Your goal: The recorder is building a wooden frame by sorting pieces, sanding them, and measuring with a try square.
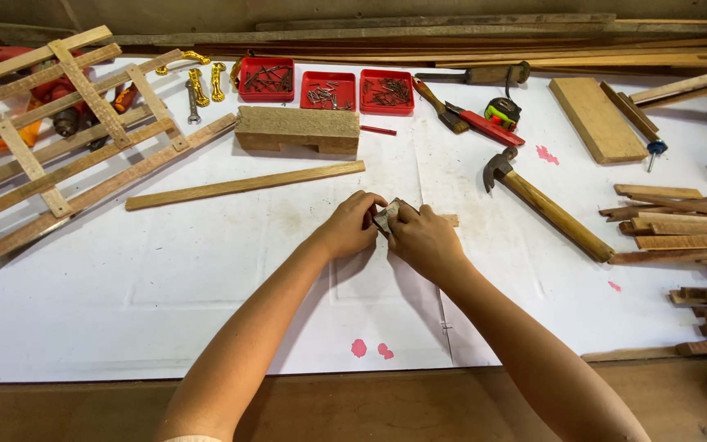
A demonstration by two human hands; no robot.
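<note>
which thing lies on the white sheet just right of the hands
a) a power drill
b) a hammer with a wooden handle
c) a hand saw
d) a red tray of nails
b: the hammer lies at a slant just right of the right hand and left hand, its metal head up and wooden handle running down to the right; the red trays sit far above.

Two bare forearms and hands (pixel 390 232), ringless, a pale sleeve edge at the left elbow
</note>
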